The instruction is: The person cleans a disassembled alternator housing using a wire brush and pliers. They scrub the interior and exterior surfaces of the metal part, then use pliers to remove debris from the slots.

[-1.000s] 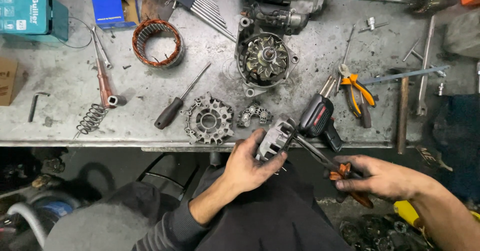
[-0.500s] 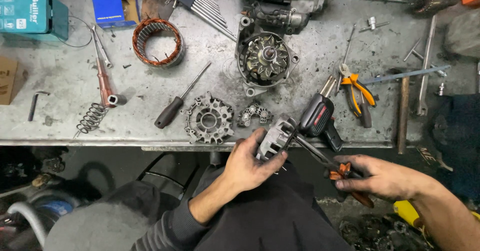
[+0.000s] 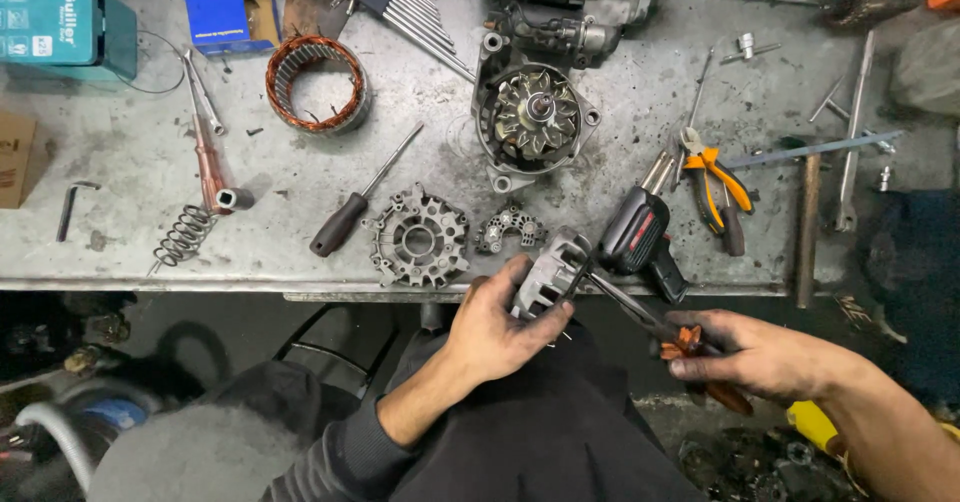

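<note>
A grey finned metal part (image 3: 548,277) is held just off the near edge of the metal workbench (image 3: 130,172), above the person's lap. It is clasped by the left hand (image 3: 500,327), whose fingers are curled around its lower side with the thumb laid along its edge. The tips of a pair of long-nose pliers (image 3: 640,314) are set against the right side of the part. The pliers' orange handles are enclosed by the right hand (image 3: 750,354), whose fingers are pressed together around them.

On the bench just beyond, a black soldering gun (image 3: 640,237) is lying. To its left a small rectifier piece (image 3: 510,228) and a round perforated end cover (image 3: 418,237) are placed, with a black-handled screwdriver (image 3: 355,207) beside them. Farther back an alternator housing with its rotor (image 3: 535,117) and a copper-wound stator ring (image 3: 315,84) are seen. Orange-handled pliers (image 3: 715,187) are lying to the right.
</note>
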